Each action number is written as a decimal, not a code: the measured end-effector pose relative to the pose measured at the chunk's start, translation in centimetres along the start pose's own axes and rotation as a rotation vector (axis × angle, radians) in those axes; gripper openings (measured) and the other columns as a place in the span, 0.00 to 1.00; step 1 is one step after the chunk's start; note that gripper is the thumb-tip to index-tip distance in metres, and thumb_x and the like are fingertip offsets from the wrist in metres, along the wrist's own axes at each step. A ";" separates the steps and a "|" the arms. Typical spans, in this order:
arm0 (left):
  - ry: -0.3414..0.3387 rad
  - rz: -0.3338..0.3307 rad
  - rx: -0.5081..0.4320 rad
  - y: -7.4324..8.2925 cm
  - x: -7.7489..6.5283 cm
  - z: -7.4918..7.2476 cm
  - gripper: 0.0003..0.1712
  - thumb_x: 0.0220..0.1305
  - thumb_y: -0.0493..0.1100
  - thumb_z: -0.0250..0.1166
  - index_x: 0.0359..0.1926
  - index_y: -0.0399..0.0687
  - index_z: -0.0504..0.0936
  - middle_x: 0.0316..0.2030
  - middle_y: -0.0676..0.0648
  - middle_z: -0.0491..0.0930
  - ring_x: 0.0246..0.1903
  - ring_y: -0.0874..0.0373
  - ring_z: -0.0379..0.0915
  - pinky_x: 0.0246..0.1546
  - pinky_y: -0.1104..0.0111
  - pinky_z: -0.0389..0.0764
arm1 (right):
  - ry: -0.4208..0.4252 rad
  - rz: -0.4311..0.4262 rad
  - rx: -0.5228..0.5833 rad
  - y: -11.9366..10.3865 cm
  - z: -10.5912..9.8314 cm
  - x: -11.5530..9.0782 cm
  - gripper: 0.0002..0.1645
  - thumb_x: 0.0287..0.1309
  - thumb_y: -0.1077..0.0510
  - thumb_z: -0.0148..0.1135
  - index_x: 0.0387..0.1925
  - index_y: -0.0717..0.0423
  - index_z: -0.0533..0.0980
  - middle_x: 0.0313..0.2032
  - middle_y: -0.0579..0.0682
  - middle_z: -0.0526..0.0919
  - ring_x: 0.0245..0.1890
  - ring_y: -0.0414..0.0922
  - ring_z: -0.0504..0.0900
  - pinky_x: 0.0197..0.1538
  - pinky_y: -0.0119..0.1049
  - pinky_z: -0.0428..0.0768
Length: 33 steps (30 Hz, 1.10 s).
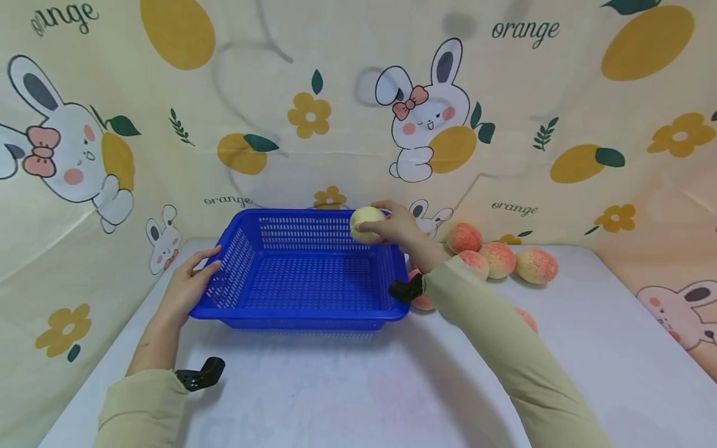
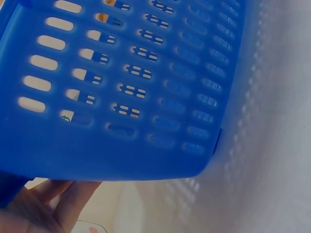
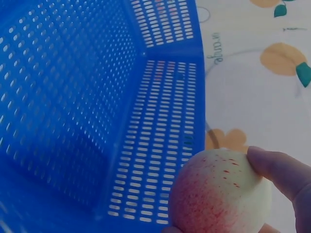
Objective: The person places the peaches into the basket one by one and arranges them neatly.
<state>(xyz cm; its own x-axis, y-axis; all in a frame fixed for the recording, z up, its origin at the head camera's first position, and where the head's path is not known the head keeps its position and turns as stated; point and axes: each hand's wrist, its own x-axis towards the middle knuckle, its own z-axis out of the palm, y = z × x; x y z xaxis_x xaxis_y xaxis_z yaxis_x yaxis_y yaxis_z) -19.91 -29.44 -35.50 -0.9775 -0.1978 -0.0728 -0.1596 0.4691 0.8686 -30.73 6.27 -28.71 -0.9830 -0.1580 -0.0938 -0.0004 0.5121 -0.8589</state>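
A blue plastic basket [image 1: 302, 314] with slotted walls stands on the white table, its inside bare. My left hand [image 1: 187, 283] grips its left rim; in the left wrist view the fingers [image 2: 75, 204] show at the edge of the slotted wall [image 2: 121, 160]. Over the basket's back right corner, my right hand [image 1: 399, 224] holds a pale yellow peach [image 1: 365, 218] between thumb and fingers. Seen from the right wrist, this peach [image 3: 218, 194] has a pink-red blush on one side and overlaps the basket's rim.
Several pink-red peaches [image 1: 498, 260] lie right of the basket, some partly hidden behind the right forearm and sleeve [image 1: 498, 348]. Another peach [image 1: 422, 302] sits close against the basket's right side. A cloth [image 1: 336, 62] printed with rabbits and oranges hangs behind the table [image 1: 313, 398].
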 end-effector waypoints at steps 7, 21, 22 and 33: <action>-0.016 -0.004 -0.025 0.0 0.1 0.3 0.31 0.73 0.56 0.46 0.73 0.55 0.56 0.70 0.28 0.54 0.64 0.30 0.59 0.62 0.40 0.63 | -0.010 0.008 0.012 0.6 1.1 0.6 0.42 0.50 0.55 0.72 0.66 0.56 0.65 0.61 0.61 0.69 0.45 0.52 0.77 0.47 0.45 0.82; -0.011 -0.019 -0.024 -0.1 0.1 0.7 0.32 0.73 0.57 0.46 0.73 0.57 0.55 0.69 0.29 0.56 0.62 0.31 0.63 0.59 0.42 0.67 | -0.051 0.178 -0.020 1.0 3.3 2.3 0.44 0.51 0.60 0.70 0.68 0.55 0.63 0.64 0.61 0.65 0.55 0.55 0.74 0.51 0.46 0.80; -0.011 -0.023 -0.025 -0.1 0.1 0.7 0.32 0.73 0.57 0.46 0.73 0.57 0.55 0.69 0.29 0.56 0.62 0.31 0.63 0.60 0.42 0.67 | -0.052 0.184 -0.030 1.1 3.4 2.3 0.44 0.51 0.61 0.70 0.68 0.55 0.62 0.65 0.61 0.65 0.57 0.57 0.73 0.51 0.47 0.80; -0.001 -0.032 -0.015 -0.1 0.0 0.2 0.33 0.72 0.59 0.46 0.73 0.56 0.56 0.69 0.29 0.55 0.63 0.29 0.60 0.60 0.39 0.64 | -0.061 0.251 -0.064 1.3 4.7 3.1 0.42 0.51 0.65 0.69 0.67 0.56 0.64 0.65 0.63 0.63 0.52 0.62 0.78 0.46 0.49 0.83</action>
<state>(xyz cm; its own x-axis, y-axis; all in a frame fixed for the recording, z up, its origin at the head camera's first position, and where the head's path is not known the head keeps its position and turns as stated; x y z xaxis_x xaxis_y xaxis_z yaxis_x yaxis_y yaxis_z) -19.89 -29.33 -35.73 -0.9722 -0.2111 -0.1011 -0.1884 0.4497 0.8731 -32.89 2.46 -32.51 -0.9409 -0.0683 -0.3318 0.2291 0.5935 -0.7716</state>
